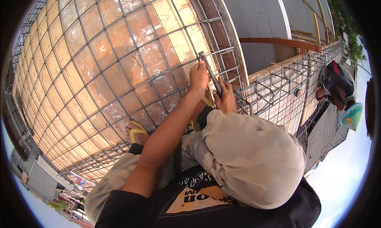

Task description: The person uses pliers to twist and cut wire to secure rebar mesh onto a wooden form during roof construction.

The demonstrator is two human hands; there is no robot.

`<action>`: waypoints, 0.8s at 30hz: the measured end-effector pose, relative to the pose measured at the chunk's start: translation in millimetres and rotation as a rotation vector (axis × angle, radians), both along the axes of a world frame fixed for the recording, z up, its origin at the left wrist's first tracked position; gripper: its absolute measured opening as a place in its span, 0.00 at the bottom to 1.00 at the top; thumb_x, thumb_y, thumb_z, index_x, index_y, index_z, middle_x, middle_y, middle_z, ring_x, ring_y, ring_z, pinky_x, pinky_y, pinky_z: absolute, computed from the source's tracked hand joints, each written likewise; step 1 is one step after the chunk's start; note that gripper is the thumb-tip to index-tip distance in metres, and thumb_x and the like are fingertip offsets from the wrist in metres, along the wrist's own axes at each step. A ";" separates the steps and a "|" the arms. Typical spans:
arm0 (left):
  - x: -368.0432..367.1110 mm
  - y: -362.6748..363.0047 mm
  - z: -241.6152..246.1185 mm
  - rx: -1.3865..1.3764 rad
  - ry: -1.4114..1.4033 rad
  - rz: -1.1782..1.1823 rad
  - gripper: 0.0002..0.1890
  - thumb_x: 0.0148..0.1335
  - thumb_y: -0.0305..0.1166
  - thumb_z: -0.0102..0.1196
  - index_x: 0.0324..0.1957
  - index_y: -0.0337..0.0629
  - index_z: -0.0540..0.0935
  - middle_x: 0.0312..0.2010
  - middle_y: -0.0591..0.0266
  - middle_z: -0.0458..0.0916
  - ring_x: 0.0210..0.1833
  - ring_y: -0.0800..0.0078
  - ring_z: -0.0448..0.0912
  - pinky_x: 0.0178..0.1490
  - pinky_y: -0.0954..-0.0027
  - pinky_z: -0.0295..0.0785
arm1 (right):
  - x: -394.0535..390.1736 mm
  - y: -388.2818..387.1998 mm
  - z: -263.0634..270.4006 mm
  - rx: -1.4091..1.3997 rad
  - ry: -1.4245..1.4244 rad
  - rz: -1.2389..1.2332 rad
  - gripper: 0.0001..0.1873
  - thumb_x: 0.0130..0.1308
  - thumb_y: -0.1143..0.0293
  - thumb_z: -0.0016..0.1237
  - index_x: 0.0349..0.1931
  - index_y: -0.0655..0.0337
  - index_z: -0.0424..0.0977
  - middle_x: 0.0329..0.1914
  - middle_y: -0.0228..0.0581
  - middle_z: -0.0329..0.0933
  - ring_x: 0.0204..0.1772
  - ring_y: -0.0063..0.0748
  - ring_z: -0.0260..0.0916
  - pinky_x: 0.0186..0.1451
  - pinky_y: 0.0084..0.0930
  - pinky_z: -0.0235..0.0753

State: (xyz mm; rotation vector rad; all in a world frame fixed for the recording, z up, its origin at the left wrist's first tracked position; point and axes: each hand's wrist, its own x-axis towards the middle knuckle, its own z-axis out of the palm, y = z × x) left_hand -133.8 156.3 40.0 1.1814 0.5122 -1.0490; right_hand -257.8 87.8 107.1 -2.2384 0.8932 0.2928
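Note:
My right hand is closed around the dark handle of a metal hand tool, which looks like pincers. Its head rests at a crossing of the steel rebar mesh, near the edge beam. At that head is my left hand, its fingertips against the bar and the tool; whether it grips tie wire between them I cannot tell. The mesh lies over plywood formwork panels. Just right of the tool's head, bent rebar ends reach into the beam cage.
A co-worker crouches on the rebar at the right. A tape measure lies on the mesh between us. A reddish timber spans an opening beside a grey wall. My feet in yellow flip-flops stand among the bars.

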 end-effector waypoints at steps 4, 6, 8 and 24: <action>31.9 17.4 27.0 0.037 -0.017 -0.198 0.21 0.75 0.42 0.35 0.51 0.34 0.74 0.38 0.55 0.81 0.32 0.69 0.81 0.37 0.69 0.77 | -11.4 -10.7 -8.0 -0.054 -0.070 -0.091 0.30 0.66 0.71 0.51 0.68 0.58 0.62 0.57 0.53 0.67 0.55 0.53 0.71 0.55 0.37 0.74; 52.1 32.9 26.5 0.020 -0.072 -0.232 0.20 0.75 0.41 0.36 0.52 0.35 0.74 0.37 0.56 0.82 0.36 0.70 0.81 0.42 0.67 0.75 | -10.9 -9.6 -8.1 -0.104 -0.073 -0.056 0.30 0.66 0.71 0.51 0.68 0.59 0.61 0.60 0.54 0.64 0.56 0.54 0.71 0.55 0.38 0.75; 62.6 47.7 24.6 0.049 -0.234 -0.210 0.21 0.75 0.42 0.37 0.52 0.35 0.75 0.37 0.56 0.82 0.38 0.71 0.80 0.44 0.67 0.74 | -13.5 -2.9 -13.9 -0.123 -0.097 -0.036 0.30 0.66 0.71 0.51 0.68 0.59 0.61 0.60 0.54 0.63 0.56 0.55 0.71 0.55 0.38 0.75; 35.8 59.2 0.6 0.424 -0.949 -0.586 0.17 0.71 0.37 0.43 0.48 0.36 0.80 0.42 0.41 0.81 0.45 0.44 0.79 0.50 0.54 0.73 | 31.4 -84.9 45.8 -0.054 -0.150 -0.054 0.26 0.56 0.68 0.57 0.54 0.69 0.71 0.47 0.60 0.77 0.48 0.58 0.77 0.53 0.41 0.75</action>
